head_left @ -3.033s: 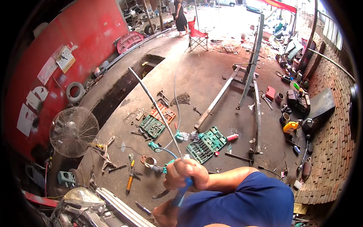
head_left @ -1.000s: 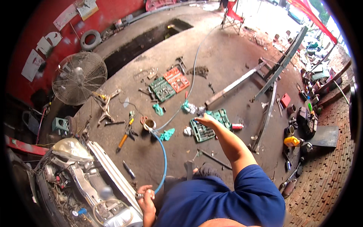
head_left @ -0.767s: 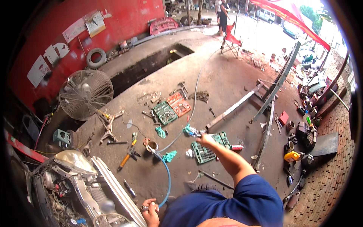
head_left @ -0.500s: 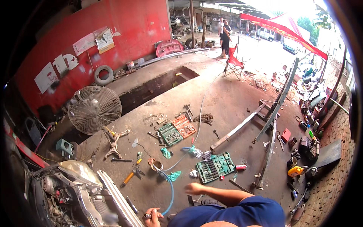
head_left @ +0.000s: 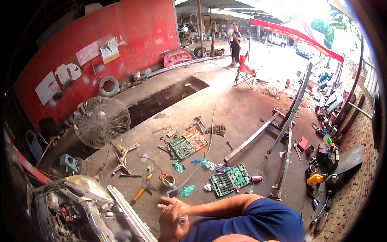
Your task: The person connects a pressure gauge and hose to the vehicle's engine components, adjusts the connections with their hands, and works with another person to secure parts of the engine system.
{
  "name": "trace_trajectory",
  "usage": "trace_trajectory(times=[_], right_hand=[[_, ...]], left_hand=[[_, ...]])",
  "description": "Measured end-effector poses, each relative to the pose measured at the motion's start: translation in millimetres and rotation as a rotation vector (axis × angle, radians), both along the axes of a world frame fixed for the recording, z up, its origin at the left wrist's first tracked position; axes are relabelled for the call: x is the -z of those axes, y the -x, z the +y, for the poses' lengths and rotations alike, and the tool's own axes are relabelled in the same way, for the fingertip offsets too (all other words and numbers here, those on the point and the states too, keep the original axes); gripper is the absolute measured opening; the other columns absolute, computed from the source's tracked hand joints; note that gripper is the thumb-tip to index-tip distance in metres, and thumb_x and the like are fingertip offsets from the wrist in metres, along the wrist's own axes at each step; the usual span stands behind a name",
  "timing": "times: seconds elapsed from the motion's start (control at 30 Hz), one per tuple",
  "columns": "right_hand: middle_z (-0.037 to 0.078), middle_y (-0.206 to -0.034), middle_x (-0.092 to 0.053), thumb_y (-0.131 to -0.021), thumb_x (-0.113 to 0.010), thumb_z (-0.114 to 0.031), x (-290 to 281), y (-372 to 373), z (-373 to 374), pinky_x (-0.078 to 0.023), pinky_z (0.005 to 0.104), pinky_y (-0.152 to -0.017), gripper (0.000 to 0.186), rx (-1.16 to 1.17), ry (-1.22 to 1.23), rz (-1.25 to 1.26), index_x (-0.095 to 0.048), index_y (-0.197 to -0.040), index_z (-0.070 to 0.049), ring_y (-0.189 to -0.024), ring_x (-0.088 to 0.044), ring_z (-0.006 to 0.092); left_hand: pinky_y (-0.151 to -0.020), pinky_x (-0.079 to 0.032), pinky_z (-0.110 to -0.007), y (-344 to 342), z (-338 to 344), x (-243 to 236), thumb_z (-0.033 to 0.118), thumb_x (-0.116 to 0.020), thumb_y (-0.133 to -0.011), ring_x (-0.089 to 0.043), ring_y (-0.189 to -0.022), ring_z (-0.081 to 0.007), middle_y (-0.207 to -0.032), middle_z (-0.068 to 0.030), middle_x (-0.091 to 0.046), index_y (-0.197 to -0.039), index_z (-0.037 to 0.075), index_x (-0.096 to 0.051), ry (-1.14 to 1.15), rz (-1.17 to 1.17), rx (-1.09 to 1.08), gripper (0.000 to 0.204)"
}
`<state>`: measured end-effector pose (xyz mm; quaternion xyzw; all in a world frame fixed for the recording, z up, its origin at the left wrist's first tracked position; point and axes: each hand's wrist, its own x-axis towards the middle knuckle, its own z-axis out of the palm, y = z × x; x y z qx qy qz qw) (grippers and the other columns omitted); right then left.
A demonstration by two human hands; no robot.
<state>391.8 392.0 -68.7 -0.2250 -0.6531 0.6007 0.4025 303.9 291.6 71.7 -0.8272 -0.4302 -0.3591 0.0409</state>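
My left hand (head_left: 170, 226) is closed around a short metal tool (head_left: 181, 220) whose round, hollow end shows beside the fingers. The rest of that tool is hidden in the palm, so its exact kind is unclear. Just above it, my right hand (head_left: 180, 206) reaches across from the right and overlaps the left fingers. Its fingers look curled, and what they grip, if anything, is hidden. A hose (head_left: 186, 179) runs down to a grey elbow-shaped end (head_left: 171, 191) right above the right hand, beside a round cup-like container (head_left: 168, 180).
A green socket case (head_left: 229, 180) lies open ahead; an orange-and-green tool set (head_left: 188, 143) lies beyond. Left are a car's opened front (head_left: 86, 201), a large fan (head_left: 101, 122) and a floor pit (head_left: 161, 101). A metal frame (head_left: 258, 139) stands right. Two people stand far off.
My right hand has swung left and down to meet my left hand. My left hand has risen slightly to the right with the metal tool. The blue hose loop above it no longer shows.
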Motion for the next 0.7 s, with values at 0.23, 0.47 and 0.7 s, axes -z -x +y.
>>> trace_trajectory(times=[0.23, 0.47, 0.7], right_hand=[[0.011, -0.129, -0.068, -0.1, -0.073, -0.047, -74.1, 20.9, -17.7, -0.05, 0.0383, -0.107, 0.059, -0.166, 0.621, -0.284, -0.061, -0.137, -0.002, -0.127, -0.059, 0.0227], [0.004, -0.074, -0.062, -0.101, -0.062, -0.029, -26.6, 66.6, -40.8, -0.048, 0.0315, -0.058, 0.027, -0.861, -0.023, -0.158, -0.065, -0.091, -0.004, -0.064, -0.06, 0.016], [0.021, -0.096, -0.075, -0.095, -0.068, -0.037, 11.6, 61.9, -36.3, -0.054, 0.0518, -0.082, 0.034, -0.586, -0.288, -0.524, -0.071, -0.103, -0.004, -0.094, -0.072, 0.04]], left_hand=[[-0.101, -0.05, -0.054, 21.0, 16.3, -39.6, 0.024, -0.061, -0.103, -0.069, -0.105, -0.0393, -0.122, -0.0194, -0.071, -0.151, 0.004, -0.057, 0.16, 0.019, 0.246, 0.052], [-0.057, -0.041, -0.028, 91.2, 8.2, -20.6, 0.039, -0.061, -0.109, -0.054, -0.061, -0.0106, -0.069, -0.0034, -0.059, -0.12, -0.001, -0.07, 0.968, -0.695, 0.312, 0.043], [-0.045, -0.023, -0.025, 118.4, -2.1, 0.8, 0.043, -0.056, -0.109, -0.032, -0.049, -0.0051, -0.059, 0.0061, -0.037, -0.104, 0.0, -0.065, 0.713, -1.448, -0.034, 0.044]])
